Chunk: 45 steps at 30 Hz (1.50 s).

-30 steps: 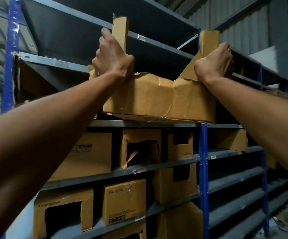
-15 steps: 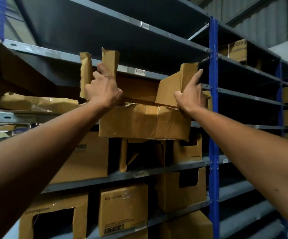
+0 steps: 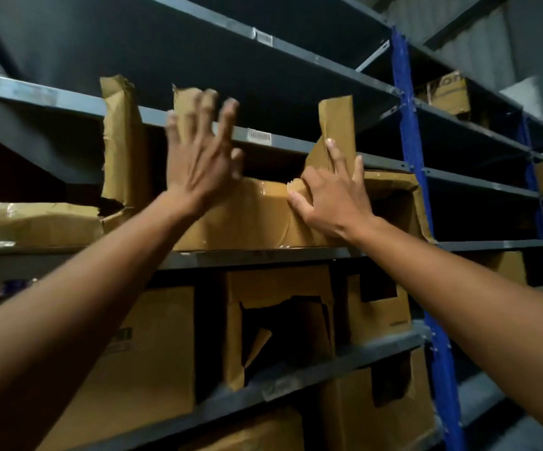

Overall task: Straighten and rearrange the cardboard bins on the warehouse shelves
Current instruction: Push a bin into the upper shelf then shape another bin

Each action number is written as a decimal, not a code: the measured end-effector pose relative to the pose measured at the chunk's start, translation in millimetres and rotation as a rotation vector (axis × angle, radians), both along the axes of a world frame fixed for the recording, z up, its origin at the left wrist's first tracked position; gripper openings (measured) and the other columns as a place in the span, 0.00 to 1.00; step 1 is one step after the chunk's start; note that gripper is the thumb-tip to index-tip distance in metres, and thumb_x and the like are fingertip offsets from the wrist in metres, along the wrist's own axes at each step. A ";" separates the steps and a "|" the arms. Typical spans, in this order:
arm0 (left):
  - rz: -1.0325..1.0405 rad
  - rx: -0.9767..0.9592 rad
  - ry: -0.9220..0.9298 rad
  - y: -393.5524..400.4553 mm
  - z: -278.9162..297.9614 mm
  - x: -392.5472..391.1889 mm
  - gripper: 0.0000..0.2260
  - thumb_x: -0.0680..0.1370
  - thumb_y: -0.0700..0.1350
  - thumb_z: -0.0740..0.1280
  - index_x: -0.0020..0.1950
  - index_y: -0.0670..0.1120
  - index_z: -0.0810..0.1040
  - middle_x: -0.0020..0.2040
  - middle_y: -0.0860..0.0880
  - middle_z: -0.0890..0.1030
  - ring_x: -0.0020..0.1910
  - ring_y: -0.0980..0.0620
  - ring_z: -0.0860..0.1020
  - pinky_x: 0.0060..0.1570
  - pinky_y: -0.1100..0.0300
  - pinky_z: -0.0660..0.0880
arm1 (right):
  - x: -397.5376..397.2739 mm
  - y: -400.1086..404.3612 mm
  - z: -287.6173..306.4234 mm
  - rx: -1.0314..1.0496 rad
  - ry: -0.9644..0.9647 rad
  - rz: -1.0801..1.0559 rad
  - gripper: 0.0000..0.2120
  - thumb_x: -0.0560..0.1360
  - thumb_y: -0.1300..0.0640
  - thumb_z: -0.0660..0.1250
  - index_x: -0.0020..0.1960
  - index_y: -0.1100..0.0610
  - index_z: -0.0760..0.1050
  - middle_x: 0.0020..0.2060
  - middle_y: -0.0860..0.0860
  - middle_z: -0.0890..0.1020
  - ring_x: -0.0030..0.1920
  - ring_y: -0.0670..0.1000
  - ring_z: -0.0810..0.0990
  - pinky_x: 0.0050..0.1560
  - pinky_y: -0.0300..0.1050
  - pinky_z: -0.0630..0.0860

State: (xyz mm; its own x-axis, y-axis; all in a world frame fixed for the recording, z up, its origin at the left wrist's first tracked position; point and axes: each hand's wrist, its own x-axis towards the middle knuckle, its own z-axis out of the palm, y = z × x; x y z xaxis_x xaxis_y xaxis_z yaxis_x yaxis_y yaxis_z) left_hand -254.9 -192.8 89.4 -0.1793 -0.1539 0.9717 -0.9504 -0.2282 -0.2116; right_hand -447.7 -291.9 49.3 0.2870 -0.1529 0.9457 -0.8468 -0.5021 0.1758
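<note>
A crumpled brown cardboard bin [image 3: 250, 219] sits on a grey shelf [image 3: 263, 257] above eye level, its torn flaps sticking up past the shelf above. My left hand [image 3: 198, 161] is blurred, fingers spread and straight, in front of the bin's left upright flap [image 3: 185, 105]; I cannot tell whether it touches the flap. My right hand [image 3: 328, 196] lies flat against the bin's right front, fingers straight along the right flap [image 3: 336, 125], thumb on the front rim.
Another flattened bin [image 3: 35, 222] lies to the left on the same shelf, with a tall flap [image 3: 122, 138]. Lower shelves hold several cut-out cardboard bins [image 3: 279, 323]. A blue upright post [image 3: 416, 190] stands to the right, with more boxes [image 3: 449, 92] beyond it.
The bin has gone back from the shelf's front edge into the shelf. Both hands have let go of the flaps and opened; the left hand is moving.
</note>
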 end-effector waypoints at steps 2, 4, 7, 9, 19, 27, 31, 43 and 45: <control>-0.048 0.193 -0.109 -21.9 -6.8 5.8 0.24 0.80 0.60 0.52 0.73 0.49 0.63 0.70 0.41 0.69 0.68 0.42 0.67 0.65 0.46 0.61 | 16.8 -10.8 3.6 0.008 -0.006 0.007 0.19 0.76 0.36 0.55 0.53 0.50 0.73 0.62 0.56 0.78 0.78 0.55 0.46 0.71 0.71 0.48; 0.071 0.391 -0.012 -43.2 -11.7 16.0 0.22 0.81 0.61 0.50 0.64 0.49 0.70 0.58 0.44 0.77 0.58 0.45 0.75 0.57 0.51 0.66 | 32.9 -16.9 9.3 0.042 -0.009 0.014 0.20 0.76 0.36 0.57 0.54 0.51 0.74 0.66 0.58 0.75 0.78 0.55 0.46 0.72 0.70 0.48; -0.020 0.295 0.043 -59.6 -13.1 37.7 0.18 0.81 0.61 0.52 0.52 0.49 0.74 0.45 0.48 0.79 0.47 0.48 0.77 0.50 0.53 0.64 | 53.9 -25.3 14.9 0.028 -0.018 0.019 0.20 0.75 0.35 0.58 0.52 0.51 0.75 0.66 0.58 0.74 0.78 0.54 0.47 0.71 0.69 0.49; -0.100 0.258 0.055 -65.9 -11.4 48.3 0.16 0.81 0.60 0.52 0.48 0.50 0.71 0.42 0.51 0.76 0.44 0.50 0.76 0.50 0.52 0.63 | 62.9 -30.8 14.6 -0.007 -0.039 0.026 0.20 0.74 0.36 0.58 0.51 0.51 0.76 0.65 0.58 0.76 0.78 0.54 0.49 0.71 0.69 0.50; -0.249 0.154 -0.014 -76.4 -19.3 62.2 0.13 0.81 0.55 0.58 0.54 0.45 0.70 0.43 0.50 0.74 0.42 0.50 0.71 0.48 0.53 0.61 | 63.6 -30.6 17.2 0.030 -0.013 0.035 0.27 0.74 0.34 0.59 0.64 0.50 0.71 0.73 0.61 0.64 0.77 0.56 0.51 0.69 0.66 0.55; -0.317 0.514 0.028 -44.2 -2.8 63.9 0.09 0.81 0.41 0.61 0.60 0.50 0.70 0.54 0.47 0.75 0.48 0.48 0.76 0.41 0.56 0.75 | 53.0 -13.8 43.2 0.193 0.111 0.087 0.16 0.75 0.39 0.65 0.55 0.49 0.73 0.61 0.55 0.75 0.74 0.57 0.55 0.64 0.64 0.62; -0.185 0.517 0.087 -40.7 -2.7 51.8 0.12 0.80 0.42 0.62 0.63 0.51 0.70 0.57 0.45 0.75 0.51 0.48 0.77 0.44 0.54 0.75 | 38.4 -17.1 33.6 0.130 0.187 0.130 0.18 0.75 0.49 0.68 0.62 0.50 0.70 0.62 0.54 0.75 0.72 0.56 0.61 0.64 0.62 0.64; 0.074 0.545 -0.207 -46.1 -89.3 -85.8 0.32 0.77 0.41 0.63 0.79 0.46 0.53 0.78 0.43 0.56 0.74 0.45 0.61 0.70 0.51 0.61 | -107.3 -1.3 -13.4 0.122 0.320 0.172 0.41 0.77 0.51 0.64 0.79 0.53 0.40 0.46 0.53 0.79 0.38 0.49 0.75 0.47 0.49 0.75; 0.104 0.602 -0.267 -58.6 -106.4 -109.9 0.33 0.78 0.44 0.62 0.79 0.47 0.50 0.79 0.45 0.53 0.75 0.47 0.60 0.71 0.54 0.59 | -137.0 -2.6 -20.5 0.176 0.340 0.163 0.40 0.78 0.52 0.64 0.79 0.53 0.41 0.37 0.48 0.76 0.33 0.46 0.72 0.47 0.48 0.76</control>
